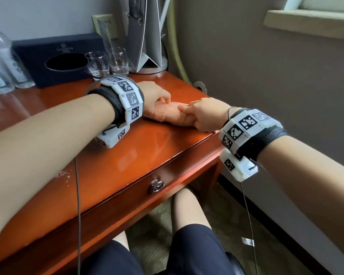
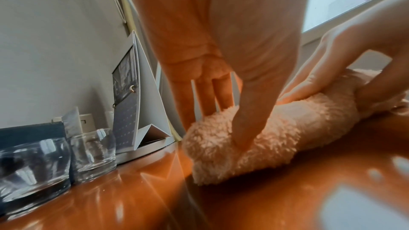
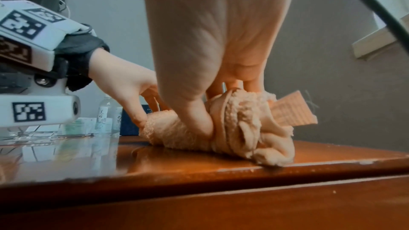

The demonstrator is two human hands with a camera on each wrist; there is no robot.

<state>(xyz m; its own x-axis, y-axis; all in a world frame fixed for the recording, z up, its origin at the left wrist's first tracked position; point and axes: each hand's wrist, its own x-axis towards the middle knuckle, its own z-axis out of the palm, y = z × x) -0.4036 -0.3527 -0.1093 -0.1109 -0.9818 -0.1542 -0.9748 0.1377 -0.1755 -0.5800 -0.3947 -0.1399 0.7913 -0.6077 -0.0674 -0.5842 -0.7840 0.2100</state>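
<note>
A peach terry towel lies rolled into a log on the red-brown desk, close to its right corner. My left hand holds the roll's left end; in the left wrist view its thumb presses into the towel with the fingers behind it. My right hand grips the roll's right end. In the right wrist view its thumb curls round the front of the towel, where loose folds and a woven label stick out. The left hand shows beyond.
Two empty glasses stand just behind the left wrist, beside a dark tissue box and water bottles. A grey folded stand sits at the back. The desk edge and a drawer pull are near; a wall is right.
</note>
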